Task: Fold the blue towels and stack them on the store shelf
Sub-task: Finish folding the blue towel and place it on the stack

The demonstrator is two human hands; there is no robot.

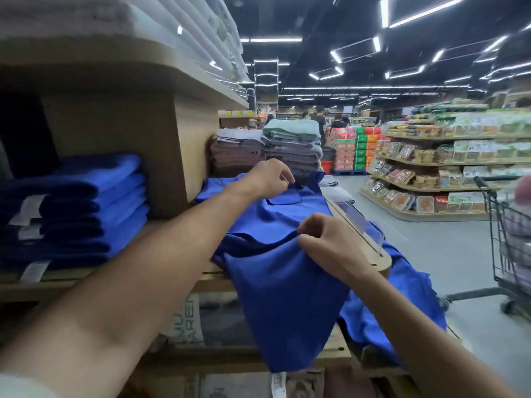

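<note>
Blue towel (281, 271) draped over wooden shelf (383, 261) edge, part hanging. Left hand (268, 179) pinches far hem, right hand (324, 242) pinches near hem. Best keep hems taut, match corners before creasing; folded stack (86, 202) sits left.

A pale package (186, 320) below the front edge of the wooden shelf (115, 280) carries partial dark lettering, "MU" above "AREN". White tags (28, 208) on the stacked blue towels (86, 208) are too blurred to read.
</note>
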